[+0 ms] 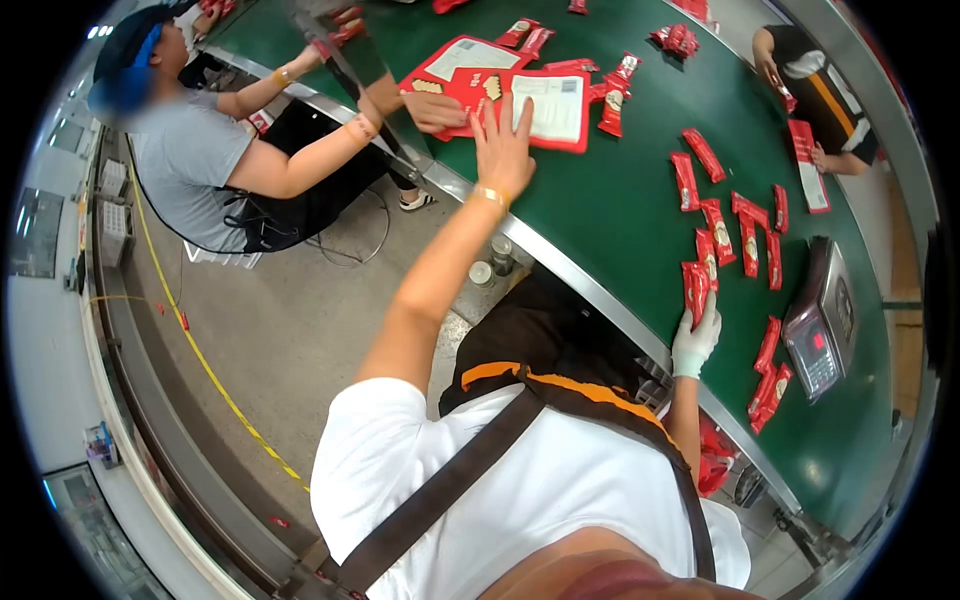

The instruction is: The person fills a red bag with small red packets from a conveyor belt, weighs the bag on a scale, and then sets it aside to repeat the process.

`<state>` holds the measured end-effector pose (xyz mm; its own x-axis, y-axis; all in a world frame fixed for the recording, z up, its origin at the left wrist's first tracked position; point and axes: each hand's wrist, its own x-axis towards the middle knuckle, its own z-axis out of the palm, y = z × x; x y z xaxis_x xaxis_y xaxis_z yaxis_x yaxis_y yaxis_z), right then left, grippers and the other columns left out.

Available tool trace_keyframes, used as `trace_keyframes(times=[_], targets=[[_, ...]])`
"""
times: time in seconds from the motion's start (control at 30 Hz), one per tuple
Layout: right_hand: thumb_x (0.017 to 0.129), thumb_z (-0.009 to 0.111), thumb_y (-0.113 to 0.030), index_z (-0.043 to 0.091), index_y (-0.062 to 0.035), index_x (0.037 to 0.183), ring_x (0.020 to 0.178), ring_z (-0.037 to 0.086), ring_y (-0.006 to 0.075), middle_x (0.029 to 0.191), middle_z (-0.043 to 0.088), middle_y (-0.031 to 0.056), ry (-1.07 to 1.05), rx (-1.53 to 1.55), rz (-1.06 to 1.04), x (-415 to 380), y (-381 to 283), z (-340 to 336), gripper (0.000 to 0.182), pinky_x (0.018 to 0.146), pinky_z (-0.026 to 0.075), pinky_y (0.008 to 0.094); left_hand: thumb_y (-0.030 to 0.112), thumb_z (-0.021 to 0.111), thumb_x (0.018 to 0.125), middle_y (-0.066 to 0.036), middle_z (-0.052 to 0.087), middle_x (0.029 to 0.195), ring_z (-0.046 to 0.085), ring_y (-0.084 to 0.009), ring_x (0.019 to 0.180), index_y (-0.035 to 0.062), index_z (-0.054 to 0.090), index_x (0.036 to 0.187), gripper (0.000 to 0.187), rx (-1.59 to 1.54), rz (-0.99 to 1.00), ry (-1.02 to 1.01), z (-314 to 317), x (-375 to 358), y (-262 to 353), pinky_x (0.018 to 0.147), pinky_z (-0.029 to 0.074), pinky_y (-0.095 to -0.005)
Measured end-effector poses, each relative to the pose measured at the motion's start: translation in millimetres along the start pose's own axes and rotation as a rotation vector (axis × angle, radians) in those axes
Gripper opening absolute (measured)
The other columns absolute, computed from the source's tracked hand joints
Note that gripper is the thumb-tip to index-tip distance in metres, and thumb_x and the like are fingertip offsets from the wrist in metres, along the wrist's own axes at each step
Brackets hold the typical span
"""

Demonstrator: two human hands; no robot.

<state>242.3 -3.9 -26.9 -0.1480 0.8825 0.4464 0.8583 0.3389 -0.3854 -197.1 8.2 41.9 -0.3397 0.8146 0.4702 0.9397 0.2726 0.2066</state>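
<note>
My left hand (503,158) lies with its fingers spread on a red pouch (556,112) that has a white printed panel. Beside it, more red flat pouches (468,58) overlap on the green table. My right hand (697,341), in a white glove, has its fingers closed on a red wrapped packet (694,284) near the table's front edge. Another red packet (707,255) sits just beyond that one, touching or very close. A co-worker's hand (432,112) rests on the pouches to the left of my left hand.
Several red packets (716,228) are scattered over the green table (620,220). A scale (822,318) stands at the right. A metal-edged panel (345,60) rises at the left, near a seated co-worker (205,140). Across the table, another person (825,95) holds a red-and-white pouch (808,168).
</note>
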Motion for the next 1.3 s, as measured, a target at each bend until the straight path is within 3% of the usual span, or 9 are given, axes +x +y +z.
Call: trace_keyframes(times=[0.13,0.27,0.47,0.67,0.77,0.9,1.0,1.2,1.3], targets=[[0.085,0.064,-0.006,0.044,-0.0139,0.145,0.101,0.057,0.0392,0.11,0.06,0.0193,-0.034,0.059,0.019,0.5,1.8,-1.0,0.063,0.089,0.047,0.0473,0.016,0.052,0.088,-0.015,0.025,0.158,0.019,-0.0403,0.147,0.0205,0.023,0.155,0.073,0.307,0.075,-0.188,91.2,48.9,-39.2,0.111,0.017,-0.0683],[0.085,0.063,-0.006,0.044,-0.0125,0.144,0.1,0.057,0.0386,0.109,0.059,0.019,-0.042,0.06,0.047,3.9,-5.0,-8.6,0.062,0.089,0.046,0.0465,0.026,0.051,0.089,-0.016,0.045,0.146,0.042,-0.0372,0.135,0.0133,0.047,0.141,0.054,0.099,-0.057,-0.783,91.7,92.4,-49.9,0.107,0.037,-0.056],[0.081,0.064,-0.003,0.047,-0.0112,0.141,0.099,0.056,0.0386,0.108,0.06,0.0191,-0.028,0.074,0.028,3.2,-5.0,-6.9,0.063,0.088,0.046,0.047,0.047,0.076,0.072,-0.012,0.044,0.144,0.045,-0.0344,0.132,0.0184,0.048,0.14,0.079,0.046,-0.496,-0.42,91.7,144.6,-96.2,0.106,0.04,-0.0526],[0.08,0.065,-0.004,0.049,-0.0065,0.139,0.1,0.056,0.0391,0.109,0.06,0.0201,-0.045,0.069,0.035,4.2,-4.6,-8.5,0.061,0.089,0.046,0.0469,0.015,0.075,0.073,-0.006,0.038,0.15,0.034,-0.0331,0.139,0.0237,0.052,0.135,0.067,0.383,0.303,-0.642,92.4,194.5,-76.7,0.11,0.036,-0.0487],[0.08,0.065,-0.004,0.049,-0.0058,0.138,0.1,0.056,0.0393,0.109,0.06,0.0204,-0.051,0.056,0.051,7.8,-7.1,-7.0,0.06,0.089,0.046,0.0466,0.002,0.073,0.073,-0.004,0.038,0.146,0.049,-0.0296,0.126,0.0219,0.054,0.128,0.061,0.592,0.763,-0.557,131.8,211.4,-76.5,0.099,0.044,-0.0433],[0.08,0.065,-0.003,0.05,-0.0052,0.137,0.099,0.057,0.0397,0.109,0.06,0.0208,-0.034,0.056,0.061,12.8,-7.2,-7.8,0.059,0.089,0.047,0.0462,0.005,0.079,0.067,-0.005,0.042,0.144,0.065,-0.0283,0.105,0.0167,0.046,0.134,0.075,0.704,0.795,-0.841,119.0,230.2,-49.6,0.084,0.053,-0.038],[0.081,0.065,-0.003,0.05,-0.0049,0.137,0.099,0.057,0.0398,0.11,0.06,0.0212,-0.035,0.068,0.075,13.1,-8.3,-4.9,0.058,0.089,0.047,0.0463,0.017,0.078,0.077,-0.002,0.044,0.146,0.062,-0.0238,0.117,0.0179,0.035,0.145,0.08,0.896,0.713,-0.909,99.3,236.4,-31.0,0.085,0.056,-0.0416],[0.081,0.065,-0.004,0.05,-0.0038,0.136,0.101,0.057,0.0401,0.111,0.06,0.0217,-0.042,0.09,0.089,10.8,-3.5,-7.9,0.057,0.089,0.047,0.047,0.024,0.055,0.097,-0.004,0.058,0.138,0.058,-0.0243,0.125,0.0225,0.05,0.139,0.043,0.857,0.557,-1.037,136.2,249.4,-48.6,0.097,0.05,-0.0446],[0.082,0.065,-0.004,0.051,-0.0033,0.136,0.102,0.057,0.0405,0.112,0.059,0.0217,-0.042,0.106,0.087,10.9,-4.1,-2.8,0.056,0.09,0.046,0.047,0.017,0.058,0.094,-0.005,0.063,0.132,0.062,-0.0223,0.118,0.0106,0.068,0.123,0.031,0.848,0.537,-1.074,117.2,243.4,-32.0,0.095,0.052,-0.0417]])
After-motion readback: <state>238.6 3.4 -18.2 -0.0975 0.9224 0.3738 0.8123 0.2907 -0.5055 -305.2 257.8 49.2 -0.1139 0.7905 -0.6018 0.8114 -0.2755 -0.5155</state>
